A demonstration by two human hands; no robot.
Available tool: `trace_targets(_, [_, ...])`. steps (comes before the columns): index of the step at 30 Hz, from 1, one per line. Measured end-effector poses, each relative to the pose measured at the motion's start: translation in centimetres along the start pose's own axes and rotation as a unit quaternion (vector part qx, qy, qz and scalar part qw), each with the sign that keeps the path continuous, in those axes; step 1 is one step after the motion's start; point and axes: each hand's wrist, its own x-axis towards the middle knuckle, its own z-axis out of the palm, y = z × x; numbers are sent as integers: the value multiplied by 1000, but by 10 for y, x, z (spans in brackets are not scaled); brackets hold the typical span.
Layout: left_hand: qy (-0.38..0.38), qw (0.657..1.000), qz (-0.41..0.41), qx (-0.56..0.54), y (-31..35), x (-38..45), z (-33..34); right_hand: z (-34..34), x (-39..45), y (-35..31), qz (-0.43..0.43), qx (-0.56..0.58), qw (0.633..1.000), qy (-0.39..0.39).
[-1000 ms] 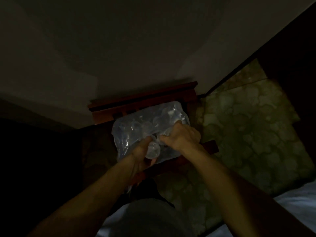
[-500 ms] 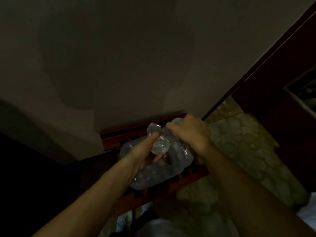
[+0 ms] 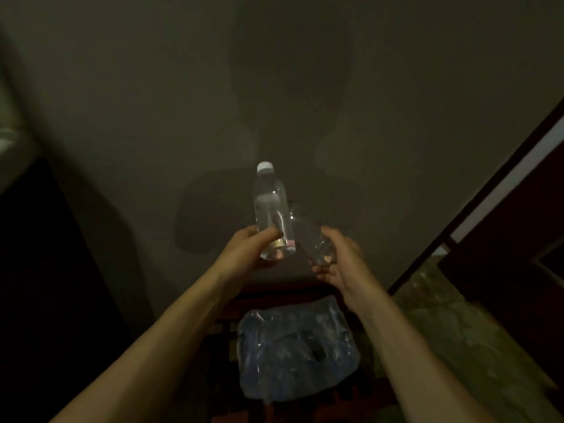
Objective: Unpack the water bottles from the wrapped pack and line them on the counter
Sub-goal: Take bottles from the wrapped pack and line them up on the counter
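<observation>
The room is dim. My left hand [image 3: 248,250] grips the base of a clear water bottle [image 3: 270,206] with a white cap, held upright in front of the wall. My right hand [image 3: 338,261] holds a second clear bottle [image 3: 308,233] by its lower end, tilted up and to the left behind the first one; its cap is hidden. Below my forearms the wrapped pack [image 3: 296,349], shiny bluish plastic with more bottles inside, lies on a dark reddish wooden rack [image 3: 225,325].
A plain grey wall [image 3: 274,87] fills the upper view, with my shadow on it. Greenish patterned floor tiles [image 3: 457,331] lie at the right, beside a dark door frame [image 3: 476,193]. The left side is black and unreadable.
Both hands have lifted out of the pack, each raising a bottle up in front of the wall. The pack now lies low in view as the camera tilted up.
</observation>
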Motion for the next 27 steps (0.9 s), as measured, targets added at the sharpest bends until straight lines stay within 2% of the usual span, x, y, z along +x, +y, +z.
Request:
trace_targets(3, [18, 997, 66, 32, 29, -27, -6, 10, -25, -6, -35, 111, 990, -84])
trace_targets(6, [15, 993, 107, 49, 51, -60, -14, 23, -53, -11, -78, 191, 964, -166])
trace_targets(11, [62, 985, 163, 22, 88, -120, -31, 57, -97, -33, -144, 198, 931, -270])
trace_targets(16, [113, 970, 209, 50, 118, -171, -66, 112, -141, -57, -207, 121, 926, -292])
trace_targets(20, [135, 963, 228, 58, 137, -200, -105, 160, -163, -65, -252, 117, 913, -297])
trace_targets(27, [149, 960, 228, 62, 157, -233, -212, 257, -186, -75, -279, 89, 910, -294])
